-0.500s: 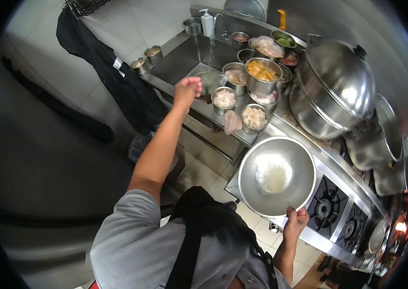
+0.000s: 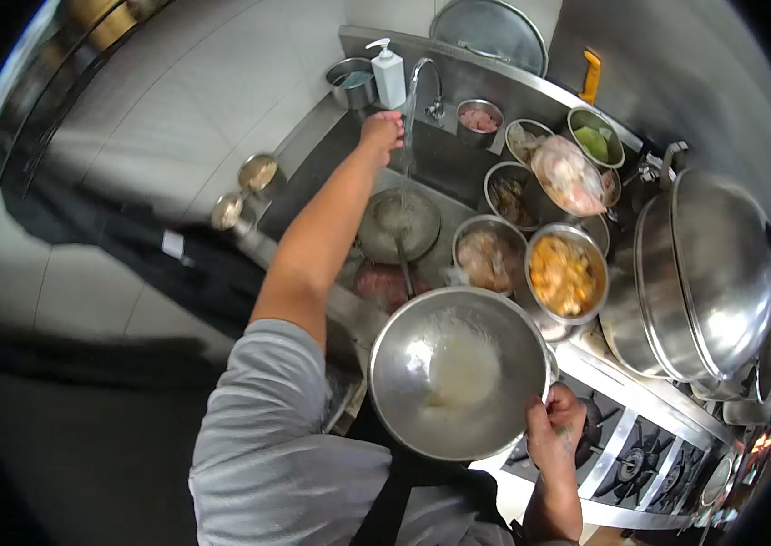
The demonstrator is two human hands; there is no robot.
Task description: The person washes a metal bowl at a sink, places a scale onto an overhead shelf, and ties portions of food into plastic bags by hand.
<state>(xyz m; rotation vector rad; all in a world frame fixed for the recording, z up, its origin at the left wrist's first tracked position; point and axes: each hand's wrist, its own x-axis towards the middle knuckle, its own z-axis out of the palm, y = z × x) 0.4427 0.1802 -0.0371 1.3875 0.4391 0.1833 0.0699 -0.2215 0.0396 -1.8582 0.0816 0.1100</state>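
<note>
My right hand (image 2: 555, 428) grips the rim of a large steel bowl (image 2: 460, 369), which holds a little cloudy liquid and is tilted slightly. My left hand (image 2: 382, 133) reaches over the sink beside the stream of water from the faucet (image 2: 423, 77). Its fingers are curled together, and anything between them is too small to make out. Below the stream a round pan or strainer (image 2: 399, 226) with a handle lies in the sink. Next to it is a reddish piece (image 2: 383, 284), partly hidden by the bowl.
Steel containers with orange food (image 2: 567, 276), pale meat (image 2: 487, 258) and a wrapped item (image 2: 573, 175) crowd the right of the sink. A big lidded steamer (image 2: 704, 273) stands behind the burners (image 2: 633, 462). A white pump bottle (image 2: 389, 78) is behind the sink.
The view has moved closer to the sink. The steel bowl has come towards the sink in my right hand, and my left hand has moved further back, near the water stream.
</note>
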